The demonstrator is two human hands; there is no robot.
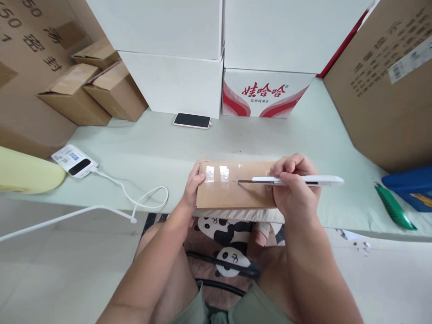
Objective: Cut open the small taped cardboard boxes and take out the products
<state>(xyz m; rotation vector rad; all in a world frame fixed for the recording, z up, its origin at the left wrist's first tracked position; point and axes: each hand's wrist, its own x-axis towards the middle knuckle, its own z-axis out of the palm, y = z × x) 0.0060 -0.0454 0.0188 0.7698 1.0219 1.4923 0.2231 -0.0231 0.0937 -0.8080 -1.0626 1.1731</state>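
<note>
A small brown cardboard box lies at the near edge of the pale green table, its top seam sealed with clear tape. My left hand grips the box's left end, fingers curled over the edge. In my right hand is a white utility knife, fingers closed round its handle. The knife's blade points left and rests on the taped seam near the middle of the box top.
White cartons and a red-and-white printed carton stand at the back, brown boxes at left and right. A phone, a white device with cable, a green pen and a blue item lie on the table.
</note>
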